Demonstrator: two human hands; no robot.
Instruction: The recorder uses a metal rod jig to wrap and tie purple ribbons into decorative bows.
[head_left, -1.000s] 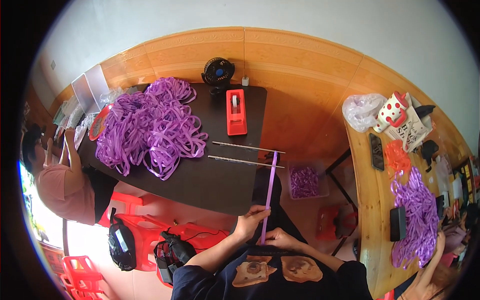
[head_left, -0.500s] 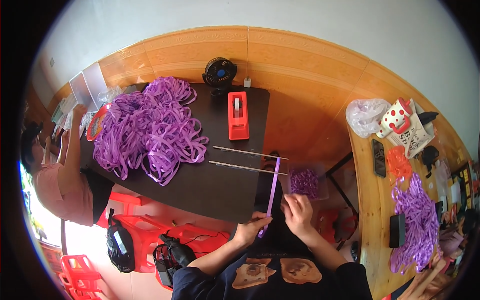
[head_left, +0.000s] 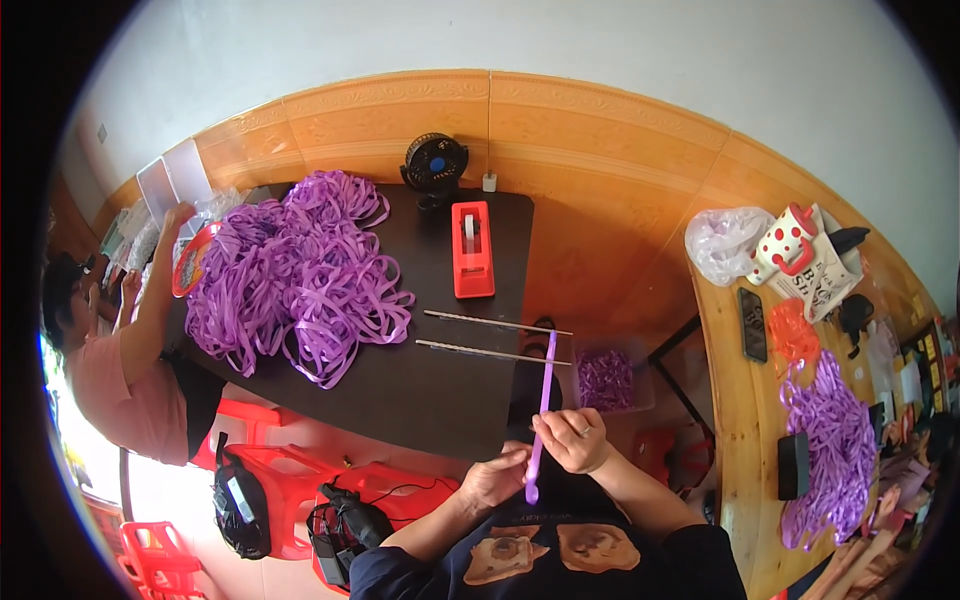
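A narrow purple ribbon (head_left: 546,395) runs from two thin metal rods toward my body, its lower end curling below my hands. The far rod (head_left: 490,321) and the near rod (head_left: 480,352) lie side by side, their tips jutting past the table's right edge. My right hand (head_left: 574,441) is closed on the ribbon partway along, fingers curled around it. Lower down, my left hand (head_left: 495,478) pinches the ribbon near its end; its fingertips are partly hidden.
The dark table (head_left: 440,400) bears a heap of purple ribbon (head_left: 300,270), a red tape dispenser (head_left: 473,250) and a black fan (head_left: 436,165). A box of purple pieces (head_left: 605,380) stands below its right edge. A wooden table (head_left: 745,430) is right; a co-worker (head_left: 130,370) sits left.
My right hand has moved left and closed on the ribbon, having been apart from it. My left hand stays near the ribbon's lower end. The view has tilted slightly upward.
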